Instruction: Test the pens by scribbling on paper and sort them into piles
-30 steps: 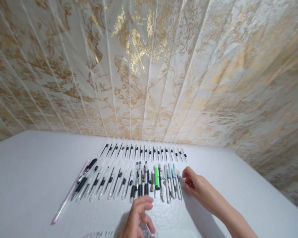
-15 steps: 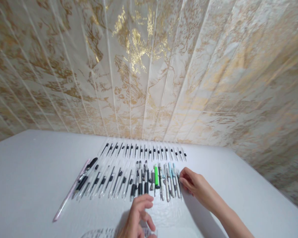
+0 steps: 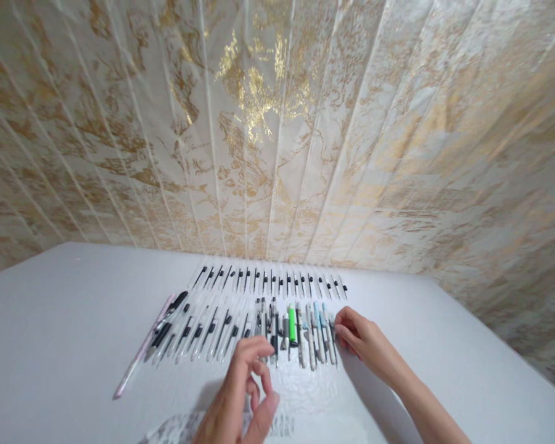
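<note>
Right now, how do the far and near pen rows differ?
The far row holds matching clear pens with black parts; the near row mixes kinds, including a green pen. No hand touches the far row; the right hand rests at the near row's right end. Both lie on the white table.

A pale grey table (image 3: 65, 320) carries two rows of pens lying side by side: a back row (image 3: 271, 282) toward the far edge and a front row (image 3: 213, 330) with a green marker (image 3: 291, 322) in it. A pink pen (image 3: 143, 348) lies slanted at the left end. A printed sheet (image 3: 176, 428), perhaps plastic, lies at the near edge.
</note>
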Demonstrator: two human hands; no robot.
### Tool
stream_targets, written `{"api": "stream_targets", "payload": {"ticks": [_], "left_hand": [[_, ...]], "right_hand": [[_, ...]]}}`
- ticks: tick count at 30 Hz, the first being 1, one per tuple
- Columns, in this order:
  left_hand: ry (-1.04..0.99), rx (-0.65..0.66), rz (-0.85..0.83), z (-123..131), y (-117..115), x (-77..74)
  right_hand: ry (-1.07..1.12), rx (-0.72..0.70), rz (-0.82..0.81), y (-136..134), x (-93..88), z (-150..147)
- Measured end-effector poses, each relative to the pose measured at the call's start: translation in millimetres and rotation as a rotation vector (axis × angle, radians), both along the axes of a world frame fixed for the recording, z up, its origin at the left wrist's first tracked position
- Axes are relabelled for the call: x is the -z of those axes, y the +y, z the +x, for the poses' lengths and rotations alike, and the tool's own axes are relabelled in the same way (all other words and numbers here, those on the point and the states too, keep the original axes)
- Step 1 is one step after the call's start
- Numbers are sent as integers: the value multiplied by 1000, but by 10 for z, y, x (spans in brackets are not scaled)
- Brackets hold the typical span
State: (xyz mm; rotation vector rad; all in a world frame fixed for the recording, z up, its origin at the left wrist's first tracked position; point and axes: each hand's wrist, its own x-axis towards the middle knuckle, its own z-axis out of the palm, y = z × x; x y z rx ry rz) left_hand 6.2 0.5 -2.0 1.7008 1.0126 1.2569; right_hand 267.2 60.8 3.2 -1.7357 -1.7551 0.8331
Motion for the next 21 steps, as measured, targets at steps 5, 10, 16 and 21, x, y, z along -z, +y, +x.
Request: {"api": "stream_targets", "payload": {"ticks": [5,10,16,21], "left_hand": [[239,-354,53,-653,354,-222],[686,-641,54,-1512,493,72],[931,-617,25,-1676,285,55],[1029,-661,21,-1746,204,-78]], "right_hand": [[129,-3,-14,30,75,62],[290,33,-58,81,154,128],[426,89,-18,48,176,148],[514,79,10,33,224,218]]}}
